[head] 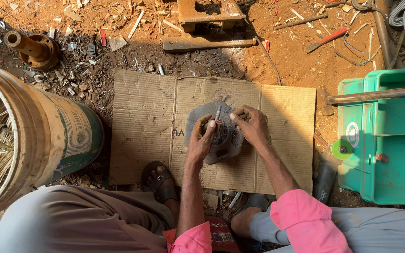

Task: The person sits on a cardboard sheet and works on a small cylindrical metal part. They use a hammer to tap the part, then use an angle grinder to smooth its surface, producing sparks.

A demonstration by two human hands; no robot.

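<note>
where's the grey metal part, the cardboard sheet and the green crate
grey metal part [228, 140], head view, its lower right face
cardboard sheet [141, 122], head view, bare left panel
green crate [399, 154], head view, its top surface

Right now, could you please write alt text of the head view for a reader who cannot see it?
Seen from above, a seated person's left hand and right hand grip a thin rod over a grey metal part on cardboard laid on littered dirt. A drum of wire lies left, a green crate right.
</note>
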